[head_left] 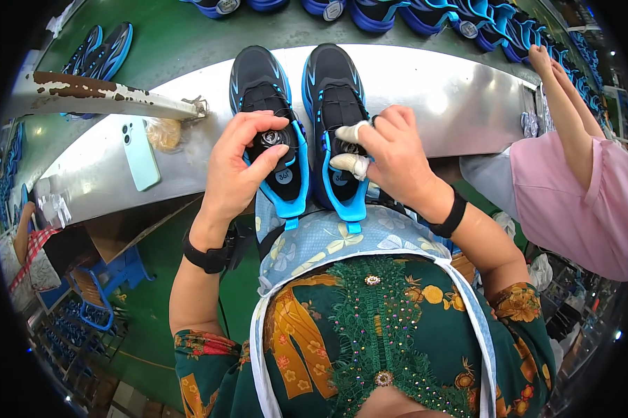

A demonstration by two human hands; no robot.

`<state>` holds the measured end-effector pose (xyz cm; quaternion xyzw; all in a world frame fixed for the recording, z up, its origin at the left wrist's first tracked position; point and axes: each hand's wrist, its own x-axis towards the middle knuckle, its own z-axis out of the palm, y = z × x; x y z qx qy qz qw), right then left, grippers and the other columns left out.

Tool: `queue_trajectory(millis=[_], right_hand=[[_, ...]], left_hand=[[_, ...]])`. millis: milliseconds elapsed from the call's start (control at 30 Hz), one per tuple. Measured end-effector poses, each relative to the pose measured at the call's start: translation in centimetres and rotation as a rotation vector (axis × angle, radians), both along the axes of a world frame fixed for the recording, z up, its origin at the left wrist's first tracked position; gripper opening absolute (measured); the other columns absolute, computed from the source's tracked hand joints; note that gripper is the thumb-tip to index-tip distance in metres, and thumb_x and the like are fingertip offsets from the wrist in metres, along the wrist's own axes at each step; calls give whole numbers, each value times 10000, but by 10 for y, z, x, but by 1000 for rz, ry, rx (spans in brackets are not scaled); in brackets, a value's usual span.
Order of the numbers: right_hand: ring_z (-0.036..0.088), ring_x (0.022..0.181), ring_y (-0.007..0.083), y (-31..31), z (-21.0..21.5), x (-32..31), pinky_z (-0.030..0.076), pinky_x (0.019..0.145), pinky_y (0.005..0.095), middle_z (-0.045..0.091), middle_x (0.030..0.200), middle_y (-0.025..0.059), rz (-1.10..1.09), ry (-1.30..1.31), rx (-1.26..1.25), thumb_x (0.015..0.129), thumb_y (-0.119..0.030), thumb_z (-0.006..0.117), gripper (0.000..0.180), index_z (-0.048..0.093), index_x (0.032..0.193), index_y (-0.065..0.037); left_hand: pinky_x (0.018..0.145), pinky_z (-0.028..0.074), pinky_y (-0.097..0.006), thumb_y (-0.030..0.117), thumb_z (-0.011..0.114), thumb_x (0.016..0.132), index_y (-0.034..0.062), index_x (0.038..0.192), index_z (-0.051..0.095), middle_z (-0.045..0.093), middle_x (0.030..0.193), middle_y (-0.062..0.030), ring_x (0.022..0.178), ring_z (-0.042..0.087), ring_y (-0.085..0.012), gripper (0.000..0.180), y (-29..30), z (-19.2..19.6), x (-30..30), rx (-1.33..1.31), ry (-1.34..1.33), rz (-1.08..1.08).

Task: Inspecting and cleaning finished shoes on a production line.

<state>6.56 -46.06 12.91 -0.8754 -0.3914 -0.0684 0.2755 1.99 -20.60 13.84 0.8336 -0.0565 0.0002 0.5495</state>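
Observation:
Two black sneakers with bright blue trim lie side by side before me, toes pointing away: a left sneaker [258, 66] and a right sneaker [330, 66]. My left hand [234, 160] has thumb and forefinger closed around the round lacing dial [271, 137] on the left sneaker's tongue. On the right sneaker, the thumb and forefinger of my right hand [404, 157] close about its dial [352, 148], which is partly hidden. White covers sheathe those two fingertips. Both heels, with blue pull loops, rest near the blue floral apron [349, 240] at my front.
The sneakers lie on a shiny metal bench [439, 104]. A pale green phone [138, 153], a crumpled clear wad [164, 132] and a peeling metal bar [112, 101] are at left. Beyond runs a green surface with more sneakers [377, 15]. A co-worker's pink sleeve [572, 188] is at right.

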Motion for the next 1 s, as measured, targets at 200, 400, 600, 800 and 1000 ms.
queue_trajectory(millis=[200, 400, 600, 800, 1000], right_hand=[[507, 801, 266, -6, 15, 3, 387, 815, 374, 514, 738, 51, 98, 85, -1, 693, -309, 799, 375, 658, 960, -87], [495, 790, 267, -5, -3, 4, 389, 807, 382, 504, 736, 47, -49, -55, 83, 710, -296, 789, 359, 661, 976, -92], [494, 809, 257, -7, 4, 2, 385, 802, 396, 498, 731, 42, 12, 37, 59, 679, -325, 804, 419, 686, 1012, -101], [487, 763, 260, 3, -8, -3, 378, 782, 392, 487, 721, 43, -167, -155, 142, 657, -350, 821, 394, 666, 912, -92], [484, 757, 271, 11, -5, 0, 376, 771, 400, 489, 720, 56, -145, -133, 124, 635, -371, 837, 407, 643, 847, -83]], left_hand=[[954, 424, -324, 65, 689, 810, 49, 1071, 675, 618, 1106, -98, 1127, 574, -229, 262, 2, -1, 1, 7, 33, 2], [892, 359, -256, 27, 655, 834, 38, 1110, 662, 595, 1142, -82, 1167, 522, -174, 276, 1, -2, 1, -17, 31, -23], [870, 369, -251, 41, 676, 819, 41, 1116, 658, 595, 1148, -85, 1117, 530, -160, 298, 2, -4, 1, -11, 33, -27], [831, 371, -222, 59, 700, 790, 55, 1184, 637, 575, 1062, -34, 950, 505, -107, 399, -5, -1, 1, 177, -4, 101], [857, 377, -238, 32, 652, 804, 21, 1250, 585, 591, 1093, -35, 1028, 529, -129, 451, 7, 2, 1, -80, 56, -44]])
